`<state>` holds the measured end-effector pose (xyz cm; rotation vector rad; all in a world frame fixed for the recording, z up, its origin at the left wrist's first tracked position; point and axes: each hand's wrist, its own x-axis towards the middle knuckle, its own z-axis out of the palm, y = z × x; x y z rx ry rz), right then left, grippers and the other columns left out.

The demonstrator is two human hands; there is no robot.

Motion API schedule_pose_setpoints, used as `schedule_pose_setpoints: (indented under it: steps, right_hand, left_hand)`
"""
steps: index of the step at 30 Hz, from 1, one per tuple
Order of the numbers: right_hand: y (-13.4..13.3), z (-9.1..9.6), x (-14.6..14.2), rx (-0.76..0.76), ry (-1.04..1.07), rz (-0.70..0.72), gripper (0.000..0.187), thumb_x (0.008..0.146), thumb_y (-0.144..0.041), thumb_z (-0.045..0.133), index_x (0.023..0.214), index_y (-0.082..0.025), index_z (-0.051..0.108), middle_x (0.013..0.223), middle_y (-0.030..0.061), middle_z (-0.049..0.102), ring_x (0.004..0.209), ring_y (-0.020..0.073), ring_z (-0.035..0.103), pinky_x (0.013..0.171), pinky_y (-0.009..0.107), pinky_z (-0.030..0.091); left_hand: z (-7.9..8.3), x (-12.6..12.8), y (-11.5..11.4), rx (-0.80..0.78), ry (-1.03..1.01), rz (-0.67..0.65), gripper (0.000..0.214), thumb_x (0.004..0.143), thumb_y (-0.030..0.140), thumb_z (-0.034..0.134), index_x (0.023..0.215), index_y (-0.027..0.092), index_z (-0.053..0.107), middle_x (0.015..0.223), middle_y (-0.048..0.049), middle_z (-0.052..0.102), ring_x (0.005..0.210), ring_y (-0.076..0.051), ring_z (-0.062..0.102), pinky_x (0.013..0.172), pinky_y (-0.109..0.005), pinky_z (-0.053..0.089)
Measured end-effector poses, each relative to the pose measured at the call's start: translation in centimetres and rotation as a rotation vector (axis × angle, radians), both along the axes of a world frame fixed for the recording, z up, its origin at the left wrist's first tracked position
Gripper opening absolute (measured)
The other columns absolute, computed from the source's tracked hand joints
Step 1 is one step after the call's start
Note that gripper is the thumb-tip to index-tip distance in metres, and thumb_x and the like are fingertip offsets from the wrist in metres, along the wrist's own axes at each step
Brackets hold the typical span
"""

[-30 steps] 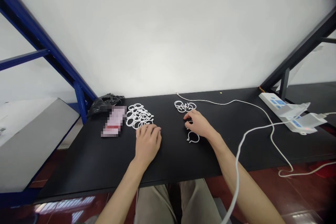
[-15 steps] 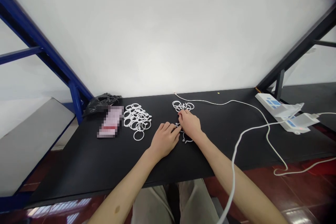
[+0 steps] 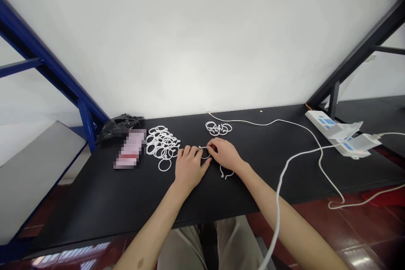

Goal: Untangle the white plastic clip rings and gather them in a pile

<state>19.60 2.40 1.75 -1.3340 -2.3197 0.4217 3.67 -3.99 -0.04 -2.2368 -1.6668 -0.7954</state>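
Note:
Between my two hands is a white plastic ring point(image 3: 205, 157), low over the black table. My right hand point(image 3: 225, 153) pinches its right side with thumb and forefinger. At its left side, my left hand point(image 3: 189, 168) has forefinger and thumb closed on the rim, partly hiding it. An opened white ring point(image 3: 226, 174), with small knobs at its ends, lies beneath my right wrist, partly covered. Beyond my hands lies a small cluster of white rings point(image 3: 218, 128). A larger pile of white rings point(image 3: 162, 141) sits left of my left hand.
A pixelated pink item point(image 3: 131, 147) and a black plastic bag point(image 3: 118, 126) lie at the left of the black table point(image 3: 126, 202). White power strips point(image 3: 337, 133) stand at the right. A white cable point(image 3: 284, 168) passes over my right forearm. Blue and dark metal posts frame the sides.
My right hand has moved back from the far cluster toward my left hand. A ring now shows between both hands, and the cluster is uncovered. The view has shifted slightly.

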Motion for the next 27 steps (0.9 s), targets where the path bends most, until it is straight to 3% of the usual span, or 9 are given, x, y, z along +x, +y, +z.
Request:
schedule_pose_setpoints:
  steps: [4, 10, 12, 15, 21, 27]
  right_hand:
    - [0.0, 0.0, -0.1, -0.055, 0.098, 0.078, 0.013, 0.089, -0.024, 0.057, 0.081, -0.019, 0.065, 0.078, 0.0001, 0.065, 0.067, 0.0120, 0.055, 0.065, 0.025, 0.040]
    - [-0.3, 0.2, -0.1, -0.119, 0.244, 0.171, 0.012, 0.089, -0.024, 0.055, 0.083, -0.019, 0.064, 0.078, 0.0001, 0.065, 0.069, 0.0123, 0.057, 0.066, 0.025, 0.044]
    - [-0.3, 0.1, -0.2, -0.147, 0.297, 0.145, 0.011, 0.090, -0.026, 0.056, 0.094, -0.019, 0.063, 0.082, 0.0000, 0.065, 0.068, 0.0121, 0.057, 0.067, 0.026, 0.045]
    - [-0.1, 0.0, -0.1, -0.185, 0.363, 0.137, 0.024, 0.090, -0.028, 0.058, 0.112, -0.019, 0.060, 0.088, 0.0008, 0.066, 0.069, 0.0117, 0.058, 0.069, 0.026, 0.047]
    - [0.1, 0.4, 0.1, -0.209, 0.342, 0.159, 0.024, 0.095, -0.036, 0.051, 0.097, -0.020, 0.069, 0.084, 0.0015, 0.070, 0.072, 0.0131, 0.060, 0.069, 0.026, 0.047]
    - [-0.2, 0.6, 0.0, -0.351, 0.523, 0.176, 0.020, 0.092, -0.036, 0.055, 0.098, -0.019, 0.065, 0.082, 0.0005, 0.070, 0.071, 0.0137, 0.066, 0.070, 0.026, 0.051]
  left_hand:
    - [-0.2, -0.2, 0.1, 0.016, -0.025, 0.024, 0.021, 0.091, 0.035, 0.059, 0.097, 0.019, 0.070, 0.095, -0.0090, 0.070, 0.090, -0.027, 0.055, 0.078, -0.043, 0.038]
    - [-0.8, -0.9, 0.5, -0.017, -0.161, -0.088, 0.012, 0.092, 0.023, 0.058, 0.093, 0.019, 0.070, 0.106, -0.0068, 0.071, 0.092, -0.023, 0.057, 0.079, -0.041, 0.044]
    - [-0.8, -1.1, 0.6, -0.056, -0.246, -0.141, 0.011, 0.092, 0.021, 0.058, 0.091, 0.019, 0.070, 0.107, -0.0060, 0.071, 0.092, -0.022, 0.058, 0.082, -0.040, 0.047]
    - [-0.6, -1.3, 0.6, -0.070, -0.377, -0.213, 0.012, 0.092, 0.020, 0.059, 0.091, 0.020, 0.070, 0.106, -0.0059, 0.071, 0.091, -0.020, 0.059, 0.085, -0.039, 0.050]
    - [0.1, -1.2, 0.4, 0.020, -0.507, -0.267, 0.010, 0.089, 0.022, 0.063, 0.086, 0.022, 0.072, 0.085, -0.0045, 0.069, 0.088, -0.020, 0.059, 0.079, -0.037, 0.054]
    - [0.2, -1.3, 0.5, 0.008, -0.513, -0.259, 0.005, 0.085, 0.022, 0.069, 0.082, 0.023, 0.073, 0.081, -0.0031, 0.071, 0.085, -0.020, 0.055, 0.076, -0.037, 0.052]
